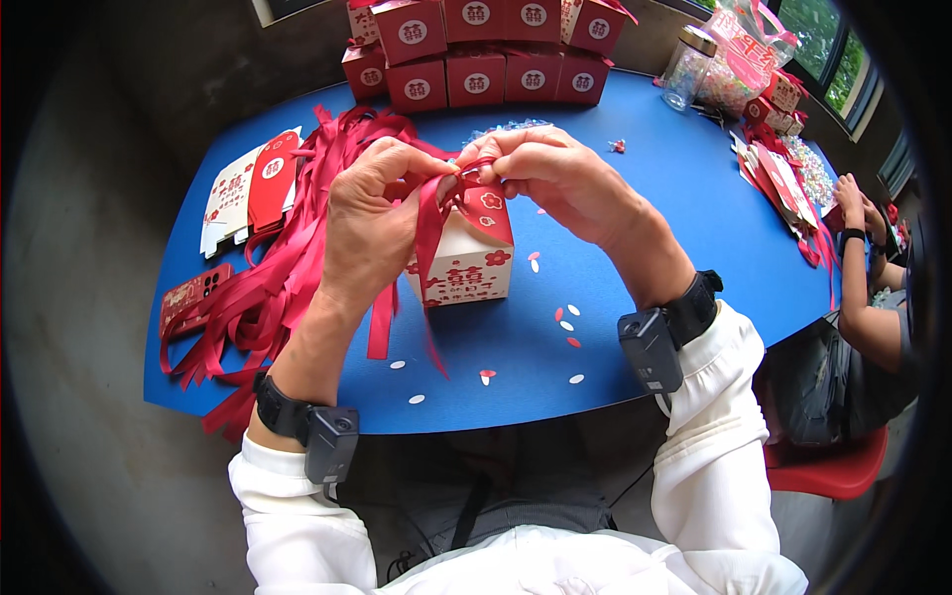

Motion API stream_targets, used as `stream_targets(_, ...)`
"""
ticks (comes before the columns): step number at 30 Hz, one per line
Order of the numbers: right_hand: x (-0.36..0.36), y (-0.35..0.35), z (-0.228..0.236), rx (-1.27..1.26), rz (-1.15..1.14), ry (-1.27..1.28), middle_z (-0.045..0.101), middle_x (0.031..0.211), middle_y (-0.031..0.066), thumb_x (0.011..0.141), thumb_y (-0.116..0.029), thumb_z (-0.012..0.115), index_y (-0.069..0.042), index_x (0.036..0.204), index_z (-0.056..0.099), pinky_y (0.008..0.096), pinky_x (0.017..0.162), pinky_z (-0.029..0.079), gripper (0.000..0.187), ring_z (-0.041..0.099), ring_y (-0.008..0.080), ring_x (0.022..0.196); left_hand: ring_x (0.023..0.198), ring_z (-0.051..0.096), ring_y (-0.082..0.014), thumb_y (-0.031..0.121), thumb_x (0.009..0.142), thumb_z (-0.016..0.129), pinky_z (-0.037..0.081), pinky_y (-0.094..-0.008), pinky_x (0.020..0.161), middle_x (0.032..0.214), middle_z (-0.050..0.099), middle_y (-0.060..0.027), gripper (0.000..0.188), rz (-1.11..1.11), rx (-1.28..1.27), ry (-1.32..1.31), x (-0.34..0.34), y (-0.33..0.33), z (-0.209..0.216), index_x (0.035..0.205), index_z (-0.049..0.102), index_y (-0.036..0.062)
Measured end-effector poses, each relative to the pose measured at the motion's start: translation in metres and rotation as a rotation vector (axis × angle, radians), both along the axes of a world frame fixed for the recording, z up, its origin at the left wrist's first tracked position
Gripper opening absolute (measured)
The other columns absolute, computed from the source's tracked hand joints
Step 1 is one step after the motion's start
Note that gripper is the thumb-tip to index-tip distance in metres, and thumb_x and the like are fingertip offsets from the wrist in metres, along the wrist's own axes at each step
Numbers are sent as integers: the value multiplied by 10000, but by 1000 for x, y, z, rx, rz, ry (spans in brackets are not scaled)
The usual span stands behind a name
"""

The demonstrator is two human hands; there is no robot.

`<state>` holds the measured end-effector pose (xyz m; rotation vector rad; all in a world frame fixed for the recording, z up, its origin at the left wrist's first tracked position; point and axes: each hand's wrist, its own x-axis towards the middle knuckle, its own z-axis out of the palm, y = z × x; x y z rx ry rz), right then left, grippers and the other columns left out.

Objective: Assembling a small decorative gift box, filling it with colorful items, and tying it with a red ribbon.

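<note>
A small red and white gift box [466,260] stands on the blue table [674,198] in front of me. A red ribbon [430,230] runs over its top and hangs down its front. My left hand [372,213] pinches the ribbon at the box's upper left. My right hand [555,174] grips the ribbon's loop at the box's upper right. Both hands meet just above the box's lid.
A heap of loose red ribbons [278,268] lies left of the box, beside flat unfolded boxes [243,188] and a red phone [193,295]. Finished red boxes [476,55] are stacked at the far edge. A jar [689,64] and bagged sweets stand far right. Another person [863,288] sits at right.
</note>
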<state>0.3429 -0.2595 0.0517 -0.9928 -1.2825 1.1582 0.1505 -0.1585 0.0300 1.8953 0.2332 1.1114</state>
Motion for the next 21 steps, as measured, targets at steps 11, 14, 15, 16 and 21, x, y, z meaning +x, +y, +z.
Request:
stream_targets(11, 7, 12, -12, 163, 62, 428, 696, 1134, 152, 1070, -359, 451, -70, 969, 690, 330, 957, 458, 388, 631, 173, 979, 817, 625, -114, -12, 811, 755, 522, -256, 743, 855, 640, -46, 103, -23, -17, 0, -6, 6, 3, 910, 730, -7)
stream_targets(14, 3, 8, -8, 128, 110, 493, 707, 1007, 137, 1035, -370, 543, -57, 932, 685, 309, 780, 529, 359, 665, 174, 913, 820, 622, -113, 2, 817, 763, 517, -250, 742, 855, 640, -48, 99, -58, -14, 8, -9, 9, 4, 909, 729, -11)
stream_targets(15, 5, 7, -7, 96, 105, 439, 711, 999, 140, 1027, -380, 557, -52, 939, 690, 279, 707, 507, 366, 644, 150, 842, 821, 621, -112, 6, 820, 765, 516, -249, 741, 856, 641, -49, 97, -71, -1, 14, -10, 11, 5, 908, 728, -13)
stream_targets(16, 7, 8, -8, 63, 104, 388, 715, 991, 143, 1019, -391, 570, -46, 945, 695, 248, 633, 484, 374, 624, 126, 771, 826, 621, -111, 4, 821, 765, 516, -249, 745, 860, 641, -48, 93, -79, 11, 31, -11, 13, 5, 903, 724, -14)
stream_targets(21, 9, 4, -2, -41, 28, 246, 715, 844, 95, 971, -420, 651, -20, 956, 726, 168, 438, 237, 407, 284, 13, 498, 858, 621, -106, -6, 826, 760, 524, -257, 769, 874, 640, -44, 78, -192, -111, 61, -20, 20, 8, 877, 702, -18)
